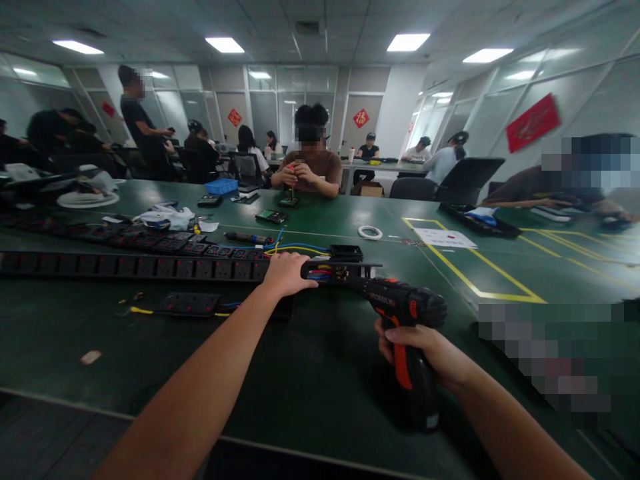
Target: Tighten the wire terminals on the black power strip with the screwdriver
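Note:
My right hand (415, 343) is wrapped around the grip of a black and orange cordless drill (407, 313). The drill points left, its front end at the right end of a long black power strip (150, 265). Over that strip, near its open end, my left hand (287, 273) is closed with the thumb along the near side. Coloured wires and brass-coloured parts (342, 273) show in the open end. Whether the drill's bit touches a screw is too small to tell. In front of the strip lies a short black socket section (187, 304) with yellow and blue wires.
A second black strip (150, 240) lies behind, with a pen-like screwdriver (249, 238) and loose wires. Farther back are a white tape roll (370, 232), a paper sheet (445, 238) and a blue basket (221, 187). Across the green table (320, 373) a person (313, 160) works; another sits at right.

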Tool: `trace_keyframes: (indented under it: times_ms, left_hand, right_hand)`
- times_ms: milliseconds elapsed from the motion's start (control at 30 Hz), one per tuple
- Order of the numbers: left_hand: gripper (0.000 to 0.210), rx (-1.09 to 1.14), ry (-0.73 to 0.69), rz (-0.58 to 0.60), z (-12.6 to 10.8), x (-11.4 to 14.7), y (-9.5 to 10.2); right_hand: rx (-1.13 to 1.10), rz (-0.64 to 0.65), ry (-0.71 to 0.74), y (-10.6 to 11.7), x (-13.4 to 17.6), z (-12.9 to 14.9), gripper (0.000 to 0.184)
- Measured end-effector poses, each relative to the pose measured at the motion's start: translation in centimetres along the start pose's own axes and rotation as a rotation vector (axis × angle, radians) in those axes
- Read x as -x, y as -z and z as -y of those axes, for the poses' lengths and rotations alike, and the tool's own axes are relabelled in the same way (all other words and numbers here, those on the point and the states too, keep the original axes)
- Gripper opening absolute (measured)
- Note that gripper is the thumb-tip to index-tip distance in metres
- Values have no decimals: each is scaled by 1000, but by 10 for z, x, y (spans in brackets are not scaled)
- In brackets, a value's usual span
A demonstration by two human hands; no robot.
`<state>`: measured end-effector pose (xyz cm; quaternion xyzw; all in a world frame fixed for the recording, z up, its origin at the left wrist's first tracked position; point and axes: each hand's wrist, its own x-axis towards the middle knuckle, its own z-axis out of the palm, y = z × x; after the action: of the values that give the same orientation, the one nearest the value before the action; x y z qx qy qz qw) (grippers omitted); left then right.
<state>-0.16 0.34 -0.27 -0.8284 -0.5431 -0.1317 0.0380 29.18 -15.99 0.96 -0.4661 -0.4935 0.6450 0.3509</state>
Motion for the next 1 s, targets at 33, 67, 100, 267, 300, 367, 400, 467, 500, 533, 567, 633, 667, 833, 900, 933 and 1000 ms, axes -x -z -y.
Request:
trace_keyframes:
  times_ms: [33,67,100,267,300,367,400,467,500,533,567,633,667,833,900,933,1000]
  left_hand:
    - [74,1,1,3,0,0,0]
    - [74,2,2,6,0,0,1]
    - [74,3,2,7,-1,0,1]
    - [74,8,-3,-3,-1,0,2]
    - [74,10,-4,-1,-1,0,2]
    - [74,14,-1,7,-1,0,2]
    - [74,14,1,11,-1,0,1]
    - [74,8,2,8,-1,-1,1]
    - [74,4,0,4,-1,-1,1]
    - [74,1,-2,0,-1,-1,0]
    - [74,-3,-3,-3,-1,-1,0]
    - [74,-7,-6,-11,-1,-1,0]
    - [74,-9,-7,-14,-1,-1,-1]
    - [75,-6,-6,-17,0,-2,-2]
    - [75,-3,-6,-17,0,-2,-2]
    - [75,-1,-6,-16,0,-2,-1]
    - [75,5,-7,-9,0,-2,-1]
  right_hand:
    - [-2,2,0,0,0,-1,35]
    - [-3,5,1,0,0,-1,35]
    - [-3,7,4,0,0,-1,36]
    - [-19,0,0,-1,1,2,38]
    - [-21,-1,0,-1,2,2,38]
    - [-20,1,2,-1,2,2,39]
    - [-20,5,2,-1,2,2,40]
    - [-28,6,3,-1,1,2,42]
    - [-34,10,7,-2,2,2,43]
    - [-38,20,11,-2,2,2,44]
    - [-41,37,13,-3,2,3,45]
    - [-45,78,5,-4,2,4,47]
    - [-47,96,-4,-4,2,4,48]
    - [-54,119,-15,-7,2,6,50]
    - [-50,99,-19,-8,2,6,49]
    - [-53,85,-19,-9,2,6,48]
    - [-67,58,-12,-10,2,5,46]
